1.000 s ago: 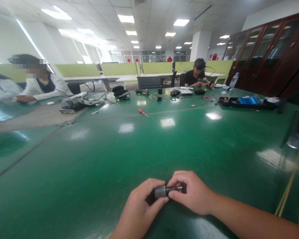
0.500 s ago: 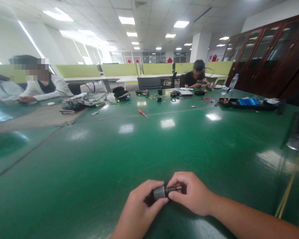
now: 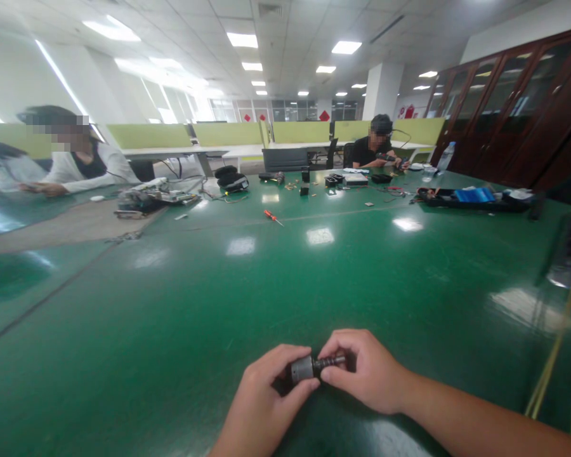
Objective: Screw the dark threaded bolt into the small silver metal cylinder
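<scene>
Low in the view, a grey metal cylinder (image 3: 302, 369) with a small hole in its side lies sideways between my hands. From its right end comes a thinner, dark, ridged shaft (image 3: 332, 360). My left hand (image 3: 271, 387) grips the cylinder between thumb and fingers. My right hand (image 3: 361, 368) pinches the shaft near the cylinder's end, fingertips above and thumb below. The cylinder's left end and part of the shaft are hidden by my fingers. Both hands are just above or on the green tabletop (image 3: 209, 285); I cannot tell which.
Across the table lie an orange screwdriver (image 3: 273, 218), a power drill (image 3: 271, 177), a black pouch (image 3: 231, 179), loose electronics (image 3: 145, 198) and a black tray (image 3: 476, 198) with a blue item. A bottle (image 3: 446, 157) stands far right. Co-workers sit at left and back. Yellow rods (image 3: 559, 343) rise at right.
The cylinder and shaft have shifted very slightly left with my left fingers; both grips stay the same. At far left, the co-worker's head and hands have moved a little.
</scene>
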Available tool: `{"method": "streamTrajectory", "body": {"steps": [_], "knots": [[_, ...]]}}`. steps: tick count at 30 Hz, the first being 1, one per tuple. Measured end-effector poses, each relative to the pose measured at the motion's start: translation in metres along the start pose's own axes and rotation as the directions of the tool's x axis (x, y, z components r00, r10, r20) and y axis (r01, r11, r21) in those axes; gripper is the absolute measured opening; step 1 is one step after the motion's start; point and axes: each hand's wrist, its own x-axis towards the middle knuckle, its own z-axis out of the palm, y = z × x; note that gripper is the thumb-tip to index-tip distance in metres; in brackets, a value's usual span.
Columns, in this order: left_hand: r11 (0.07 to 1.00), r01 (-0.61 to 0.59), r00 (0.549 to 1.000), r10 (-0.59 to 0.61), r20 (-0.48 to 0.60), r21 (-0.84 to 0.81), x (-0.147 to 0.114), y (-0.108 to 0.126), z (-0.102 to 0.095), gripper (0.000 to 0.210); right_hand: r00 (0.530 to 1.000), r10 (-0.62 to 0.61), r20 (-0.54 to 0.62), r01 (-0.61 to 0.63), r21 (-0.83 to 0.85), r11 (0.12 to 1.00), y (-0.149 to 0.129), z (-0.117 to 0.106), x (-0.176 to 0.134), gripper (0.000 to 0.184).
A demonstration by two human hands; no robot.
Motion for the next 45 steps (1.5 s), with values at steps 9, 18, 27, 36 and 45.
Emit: {"method": "streamTrajectory", "body": {"steps": [9,18,27,36,45], "knots": [[1.0,-0.016,1.0,0.016,-0.026,0.002,-0.0021,-0.0028,-0.0005,0.027,1.0,0.015,-0.021,-0.015,0.0,1.0,0.0014,0.0009,0.0011,0.007],[1.0,-0.005,1.0,0.005,-0.031,-0.01,-0.0008,-0.0021,0.0001,0.025,0.999,0.032,-0.019,-0.031,0.02,0.999,0.0002,0.0005,-0.0003,0.008],[1.0,-0.011,0.999,0.011,-0.046,0.001,-0.0026,-0.0027,-0.0013,0.024,0.999,0.043,-0.005,-0.043,0.054,0.998,0.0007,0.0002,0.0,0.007],[1.0,-0.015,0.998,0.015,-0.059,0.001,-0.002,-0.0023,-0.0023,0.025,0.999,0.045,0.0,-0.045,0.106,0.993,0.0029,0.0001,-0.0007,0.006],[1.0,-0.005,0.998,0.005,-0.066,0.003,-0.0025,-0.0013,-0.0026,0.027,0.999,0.054,0.005,-0.054,0.148,0.987,0.005,0.0011,-0.0015,0.007]]}}
